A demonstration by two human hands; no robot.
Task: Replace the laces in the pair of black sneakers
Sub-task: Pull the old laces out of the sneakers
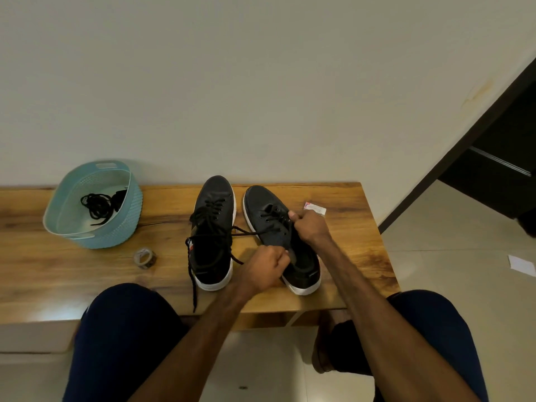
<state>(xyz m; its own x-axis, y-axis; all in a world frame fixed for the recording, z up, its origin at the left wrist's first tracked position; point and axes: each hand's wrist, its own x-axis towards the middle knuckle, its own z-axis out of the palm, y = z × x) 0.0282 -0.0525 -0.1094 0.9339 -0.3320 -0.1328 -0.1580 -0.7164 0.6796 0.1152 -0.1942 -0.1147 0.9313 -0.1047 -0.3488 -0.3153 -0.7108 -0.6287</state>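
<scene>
Two black sneakers with white soles stand side by side on a wooden bench [348, 256], toes toward the wall. The left sneaker [213, 227] is laced, its loose lace ends trailing over the bench's front edge. The right sneaker [261, 210] has a black lace [246, 232] through only its lower eyelets. My left hand [265, 268] pinches one end of that lace beside the shoe's opening. My right hand [309, 227] grips the other part of the lace at the right row of eyelets.
A light blue plastic basket [127, 216] at the bench's left holds a bundle of black laces [98, 206]. A roll of tape [145, 257] lies in front of it. A small white card [314, 208] lies right of the shoes. My knees are below the bench.
</scene>
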